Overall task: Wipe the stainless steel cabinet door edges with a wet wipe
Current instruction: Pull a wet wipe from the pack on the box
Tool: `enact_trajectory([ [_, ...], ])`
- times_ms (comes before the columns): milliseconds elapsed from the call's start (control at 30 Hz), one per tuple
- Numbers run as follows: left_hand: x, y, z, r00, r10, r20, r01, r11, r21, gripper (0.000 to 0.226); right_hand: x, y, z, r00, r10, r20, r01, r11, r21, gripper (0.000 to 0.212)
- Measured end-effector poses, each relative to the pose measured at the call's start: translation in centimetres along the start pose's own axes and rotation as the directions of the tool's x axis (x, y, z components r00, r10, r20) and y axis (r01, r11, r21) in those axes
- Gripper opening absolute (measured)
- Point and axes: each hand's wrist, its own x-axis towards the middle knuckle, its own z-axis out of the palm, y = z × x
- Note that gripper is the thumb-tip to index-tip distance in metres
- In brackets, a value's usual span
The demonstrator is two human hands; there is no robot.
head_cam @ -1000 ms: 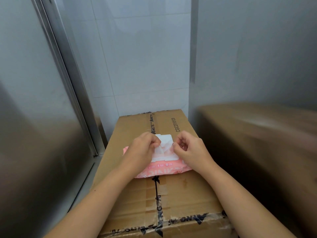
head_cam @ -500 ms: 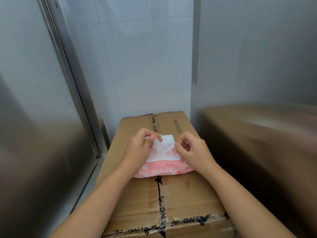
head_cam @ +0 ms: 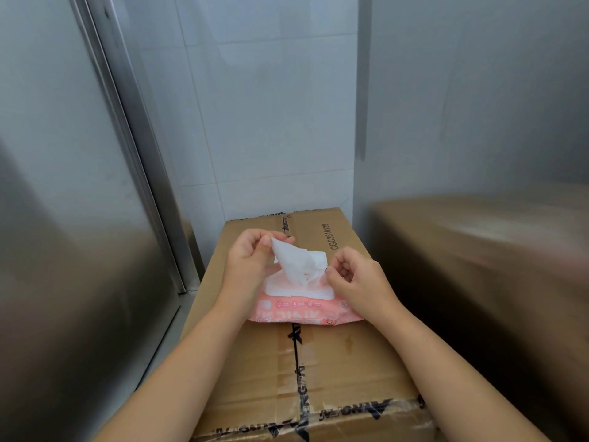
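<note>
- The wet wipe (head_cam: 296, 263) is a thin, crumpled white sheet. It stands up in a soft cone from the opening of its pack, in the middle of the scene and well apart from the door.
- The left hand (head_cam: 251, 260) pinches the wipe's top corner between thumb and forefinger, with the other fingers curled loosely behind.
- The right hand (head_cam: 360, 282) rests on the right end of the pack with its fingers curled inward. The thumb tip is just beside the lid's right edge, and I cannot tell whether it grips anything.
- The pack (head_cam: 302, 312) is a soft pink plastic pouch with pale printed marks, lying flat across the box top. Its lid (head_cam: 298, 290) is white, stiff plastic with rounded corners.
- The cardboard box (head_cam: 334, 362) is brown, matte and rectangular. Clear tape (head_cam: 298, 371) with dark lettering runs down its middle seam. More tape crosses the near edge, glossy and wrinkled.
- The cabinet door (head_cam: 63, 202) fills the left side. It is smooth brushed stainless steel with a dull sheen.
- The door edge (head_cam: 127, 138) is a narrow folded metal strip running from the top down toward the box's far left corner.
- The tiled wall (head_cam: 264, 106) at the far side is glossy white with thin grout lines.
- The steel panel (head_cam: 478, 106) on the right reflects the box as a blurred brown shape.
</note>
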Motion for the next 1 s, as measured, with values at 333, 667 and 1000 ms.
enact_trajectory([
  [333, 0.5, 2.0, -0.3, 0.987, 0.12, -0.104, -0.125, 0.991, -0.044, 0.025, 0.3, -0.1, 0.2, 1.0, -0.001, 0.023, 0.001, 1.0, -0.01, 0.024],
  [667, 0.7, 4.5, -0.2, 0.951, 0.268, -0.151, -0.262, 0.963, 0.06, 0.018, 0.6, -0.2, 0.1, 0.999, -0.003, 0.041, 0.004, 1.0, -0.004, 0.02],
  [1000, 1.3, 6.9, -0.5, 0.948, 0.298, -0.108, -0.297, 0.955, 0.027, 0.02, 0.6, -1.2, -0.1, 0.996, -0.035, 0.081, 0.038, 0.999, -0.033, 0.016],
])
